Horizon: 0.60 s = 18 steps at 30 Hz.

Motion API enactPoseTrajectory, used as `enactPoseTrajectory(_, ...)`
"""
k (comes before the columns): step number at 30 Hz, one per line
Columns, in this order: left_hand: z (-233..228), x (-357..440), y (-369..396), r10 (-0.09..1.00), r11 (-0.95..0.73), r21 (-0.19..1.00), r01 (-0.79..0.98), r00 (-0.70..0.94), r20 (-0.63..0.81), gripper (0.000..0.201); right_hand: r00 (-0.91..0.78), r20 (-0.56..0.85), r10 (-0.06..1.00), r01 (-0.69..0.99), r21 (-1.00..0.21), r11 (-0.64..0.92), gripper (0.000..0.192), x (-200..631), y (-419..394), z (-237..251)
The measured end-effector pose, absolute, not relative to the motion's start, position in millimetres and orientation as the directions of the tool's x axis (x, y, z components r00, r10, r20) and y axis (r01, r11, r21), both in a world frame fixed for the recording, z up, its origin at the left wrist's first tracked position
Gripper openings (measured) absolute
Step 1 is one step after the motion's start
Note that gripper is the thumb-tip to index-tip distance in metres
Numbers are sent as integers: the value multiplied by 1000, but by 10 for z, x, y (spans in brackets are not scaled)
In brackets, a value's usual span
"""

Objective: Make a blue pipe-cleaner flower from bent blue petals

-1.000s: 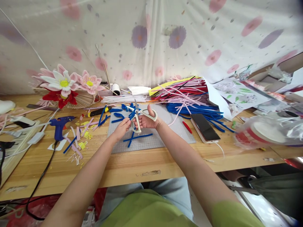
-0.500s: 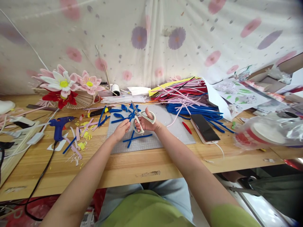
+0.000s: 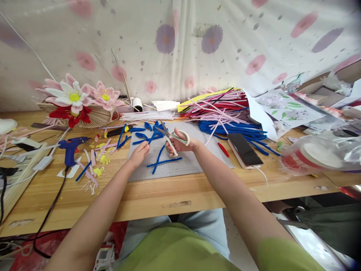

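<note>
Scissors (image 3: 170, 137), white-handled, gripped in the right hand (image 3: 180, 142) with fingers through the loops, blades parted and pointing toward the back edge of the counter (image 3: 175, 195). A blue pipe cleaner (image 3: 158, 157) runs from the left hand (image 3: 140, 152), whose fingers are closed on it, across the grey cutting mat (image 3: 194, 163). Both hands are over the mat, mid-counter. Short blue pieces (image 3: 141, 131) lie at the mat's far edge. Bundle of coloured pipe cleaners (image 3: 225, 113) toward the back right; phone (image 3: 244, 149) just beside the mat's right edge. Blue glue gun (image 3: 70, 148) left of the mat; paper flowers (image 3: 76, 99) at back left.
</note>
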<state>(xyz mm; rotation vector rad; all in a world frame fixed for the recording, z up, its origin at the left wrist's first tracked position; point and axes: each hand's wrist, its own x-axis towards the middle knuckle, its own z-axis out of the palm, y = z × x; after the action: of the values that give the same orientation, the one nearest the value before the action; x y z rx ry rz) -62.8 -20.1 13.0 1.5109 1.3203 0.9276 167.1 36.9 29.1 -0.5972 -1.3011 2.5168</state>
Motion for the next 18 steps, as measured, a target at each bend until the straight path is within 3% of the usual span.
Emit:
enactPoseTrajectory(3, 176, -729, -227, 975, -186, 690, 699, 217, 44, 22, -840, -228, 492, -66, -857, -510, 69, 1805, 412, 378)
enactPoseTrajectory(5, 218, -736, -247, 938, -320, 514, 796, 344, 51, 27, -733, -114, 671, -234, -883, -406, 63, 1864, 468, 420)
enactPoseTrajectory(7, 255, -708, -235, 894, -438, 412, 799, 435, 105, 29, -466, 63, 882, -451, -875, -176, 51, 1902, 534, 441)
enactPoseTrajectory(9, 277, -673, -168, 887, -461, 364, 809, 413, 207, 28, -151, 182, 972, -515, -854, 80, 35, 1932, 579, 438)
enactPoseTrajectory(11, 276, -648, -54, 918, -375, 357, 855, 290, 271, 27, -39, 188, 981, -379, -912, 159, 30, 1955, 570, 415)
enactPoseTrajectory(14, 227, -623, 142, 958, -222, 268, 938, 159, 237, 18, -120, 74, 990, -49, -996, 69, 32, 1948, 464, 359)
enactPoseTrajectory(18, 126, -585, 288, 973, -167, 146, 975, 139, 184, 14, -199, -23, 980, 64, -998, -10, 34, 1859, 335, 293)
